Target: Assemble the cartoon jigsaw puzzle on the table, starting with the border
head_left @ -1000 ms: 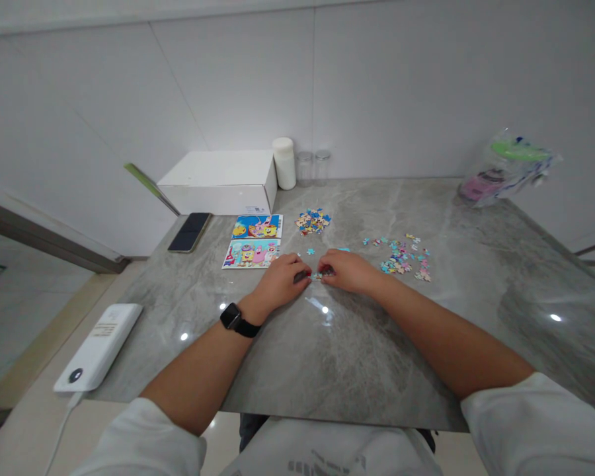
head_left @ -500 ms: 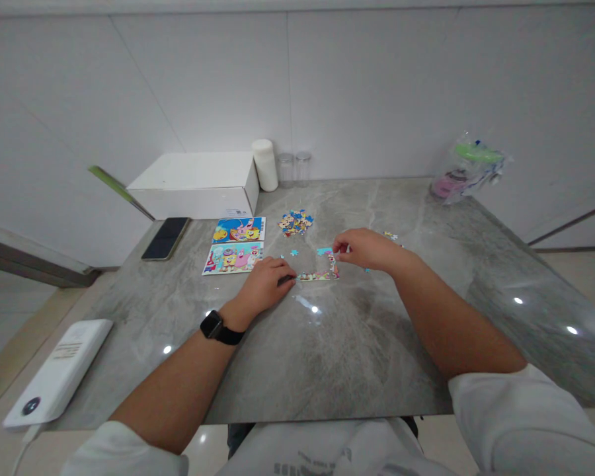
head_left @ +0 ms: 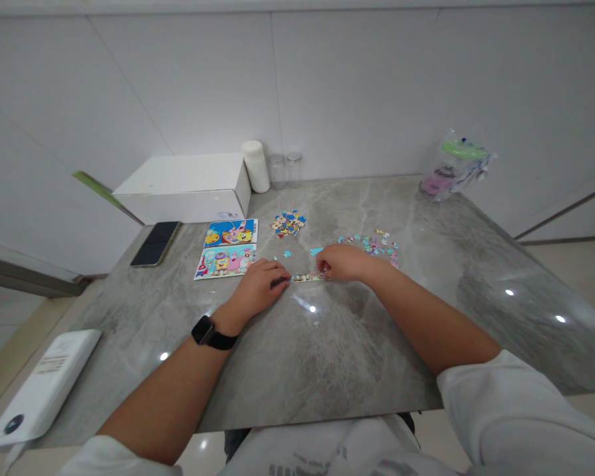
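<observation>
A partly joined jigsaw puzzle (head_left: 305, 277) lies on the grey table, its bottom strip showing between my hands. My left hand (head_left: 262, 285), with a black watch on the wrist, rests on the table, its thumb and fingertips closed on the strip's left end. At the right end my right hand (head_left: 346, 262) is closed in a pinch on a jigsaw piece, mostly hidden by the fingers. A light-blue section (head_left: 316, 251) shows just above those fingers. One loose blue piece (head_left: 287, 254) lies above the strip. Beyond my right hand are several scattered pieces (head_left: 371, 244).
Two cartoon picture cards (head_left: 227, 260) lie left of the puzzle, and a heap of pieces (head_left: 288, 223) behind it. A phone (head_left: 155, 244), white box (head_left: 181, 188), white bottle (head_left: 256, 166), two glasses (head_left: 293, 170), bagged item (head_left: 455, 170) and white power bank (head_left: 44, 383) stand around.
My right hand has moved from the puzzle's upper right corner down and left to its lower right end, uncovering scattered pieces behind it. My left hand keeps its place; the view has shifted slightly.
</observation>
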The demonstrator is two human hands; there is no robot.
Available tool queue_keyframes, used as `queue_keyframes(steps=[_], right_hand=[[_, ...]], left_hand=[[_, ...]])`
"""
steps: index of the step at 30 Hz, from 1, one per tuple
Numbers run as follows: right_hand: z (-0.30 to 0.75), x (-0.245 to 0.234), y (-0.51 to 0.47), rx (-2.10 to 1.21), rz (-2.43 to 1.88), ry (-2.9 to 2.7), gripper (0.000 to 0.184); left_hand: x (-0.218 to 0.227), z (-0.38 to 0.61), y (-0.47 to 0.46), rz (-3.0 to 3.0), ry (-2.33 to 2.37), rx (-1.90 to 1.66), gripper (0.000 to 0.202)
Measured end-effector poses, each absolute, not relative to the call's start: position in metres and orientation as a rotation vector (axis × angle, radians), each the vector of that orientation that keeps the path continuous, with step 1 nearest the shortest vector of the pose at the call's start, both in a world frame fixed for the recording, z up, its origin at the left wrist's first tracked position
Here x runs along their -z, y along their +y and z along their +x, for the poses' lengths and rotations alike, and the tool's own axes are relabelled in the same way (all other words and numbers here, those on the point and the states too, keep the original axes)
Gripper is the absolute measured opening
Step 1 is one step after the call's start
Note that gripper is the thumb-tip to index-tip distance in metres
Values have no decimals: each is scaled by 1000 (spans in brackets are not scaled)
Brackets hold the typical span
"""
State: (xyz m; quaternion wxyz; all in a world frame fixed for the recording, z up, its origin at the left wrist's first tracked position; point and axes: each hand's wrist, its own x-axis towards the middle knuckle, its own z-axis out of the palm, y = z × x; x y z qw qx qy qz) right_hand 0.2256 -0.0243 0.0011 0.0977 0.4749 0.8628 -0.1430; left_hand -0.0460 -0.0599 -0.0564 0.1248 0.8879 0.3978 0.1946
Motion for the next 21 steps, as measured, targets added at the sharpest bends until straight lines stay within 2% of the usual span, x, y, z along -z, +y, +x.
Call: queue_keyframes(steps=[21], right_hand=[[221, 9, -25, 419, 1382, 2583, 20]], left_hand=[[54, -45, -63, 2539, 1209, -553, 22]])
